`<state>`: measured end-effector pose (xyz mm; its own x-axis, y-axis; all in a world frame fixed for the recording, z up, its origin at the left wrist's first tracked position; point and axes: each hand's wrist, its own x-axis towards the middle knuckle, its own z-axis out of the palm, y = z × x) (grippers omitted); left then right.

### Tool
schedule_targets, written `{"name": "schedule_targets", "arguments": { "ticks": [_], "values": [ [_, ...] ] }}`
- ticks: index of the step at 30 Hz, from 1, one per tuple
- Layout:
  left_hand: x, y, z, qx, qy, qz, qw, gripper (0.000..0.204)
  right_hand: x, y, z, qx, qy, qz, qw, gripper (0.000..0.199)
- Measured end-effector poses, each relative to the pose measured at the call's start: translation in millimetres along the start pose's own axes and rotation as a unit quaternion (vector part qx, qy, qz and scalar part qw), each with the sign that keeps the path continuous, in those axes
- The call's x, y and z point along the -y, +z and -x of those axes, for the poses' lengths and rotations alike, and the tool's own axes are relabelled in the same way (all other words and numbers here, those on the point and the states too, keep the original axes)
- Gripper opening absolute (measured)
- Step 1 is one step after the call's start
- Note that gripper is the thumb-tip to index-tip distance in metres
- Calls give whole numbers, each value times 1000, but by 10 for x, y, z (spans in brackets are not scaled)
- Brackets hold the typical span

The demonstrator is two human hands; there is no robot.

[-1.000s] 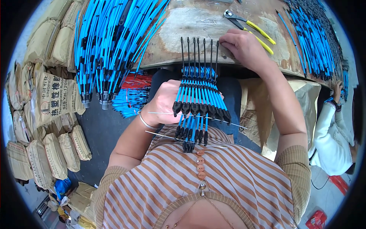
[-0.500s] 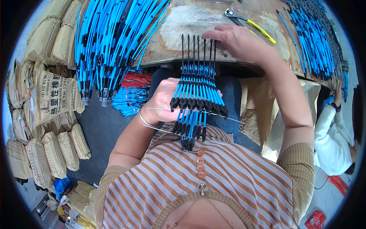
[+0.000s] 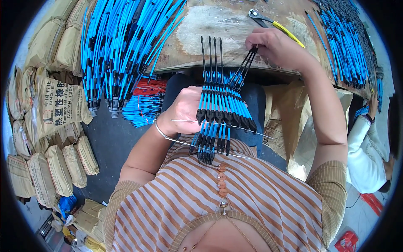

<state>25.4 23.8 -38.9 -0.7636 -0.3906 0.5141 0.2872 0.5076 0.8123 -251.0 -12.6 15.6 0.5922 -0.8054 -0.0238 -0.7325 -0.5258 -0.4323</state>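
Observation:
My left hand (image 3: 184, 105) is closed round a fan of thin blue rods with black sleeves (image 3: 222, 103), held in front of my chest. Two thin metal wires (image 3: 263, 135) run crosswise through the black ends nearest me. Several black tips (image 3: 212, 52) stand upright on the far side. With my right hand (image 3: 275, 48) I pinch a few black tips (image 3: 247, 63) at the fan's right, and they slant off to the right. Cutting pliers with yellow handles (image 3: 287, 34) lie on the table just beyond that hand.
The worn wooden table (image 3: 201, 33) has bits of wire on it. Blue-and-black rod bundles (image 3: 121, 46) overhang its left; another pile (image 3: 344, 46) lies right. Brown paper sacks (image 3: 58, 101) are stacked at left. A co-worker's white sleeve (image 3: 363, 155) shows at far right.
My right hand has moved right and pulled a few black tips away from the upright ones. The fan in my left hand has shifted slightly right.

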Motion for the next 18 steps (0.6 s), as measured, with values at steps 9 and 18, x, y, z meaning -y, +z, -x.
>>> {"name": "schedule_targets", "arguments": {
  "ticks": [9,18],
  "values": [
    [1,17,27,4,-62,-14,998,28,19,-21,-94,16,6,-4,1000,23],
    [7,11,-4,-18,-77,55,995,25,11,-6,-138,0,-16,16,1000,23]
  ]
}}
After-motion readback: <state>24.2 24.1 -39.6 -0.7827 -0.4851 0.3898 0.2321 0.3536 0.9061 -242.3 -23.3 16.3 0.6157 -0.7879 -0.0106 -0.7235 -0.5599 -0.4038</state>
